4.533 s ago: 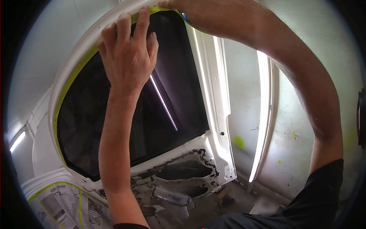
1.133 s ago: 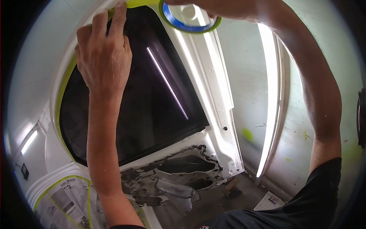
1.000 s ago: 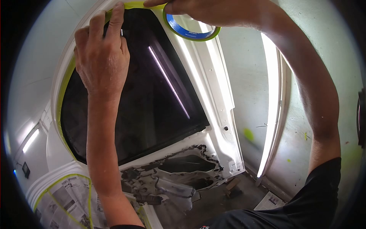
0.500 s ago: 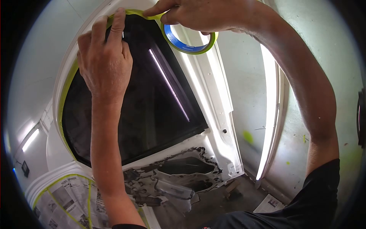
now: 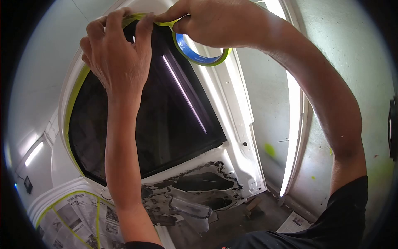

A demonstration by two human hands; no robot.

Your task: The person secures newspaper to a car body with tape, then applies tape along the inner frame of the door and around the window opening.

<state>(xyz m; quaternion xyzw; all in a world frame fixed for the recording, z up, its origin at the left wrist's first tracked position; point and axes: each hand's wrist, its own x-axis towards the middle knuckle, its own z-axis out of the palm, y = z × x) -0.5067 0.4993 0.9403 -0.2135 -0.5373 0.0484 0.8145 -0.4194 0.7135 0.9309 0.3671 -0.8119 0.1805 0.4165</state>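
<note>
Two hands nearly meet, the right hand gripping the tape roll, the left hand half open against its yellow-green strip, which uneven tension could crease around the dark window's curved top.

Your only view looks forward and down from your head, close behind your left hand and right hand, taking in the door at a tilt.
</note>
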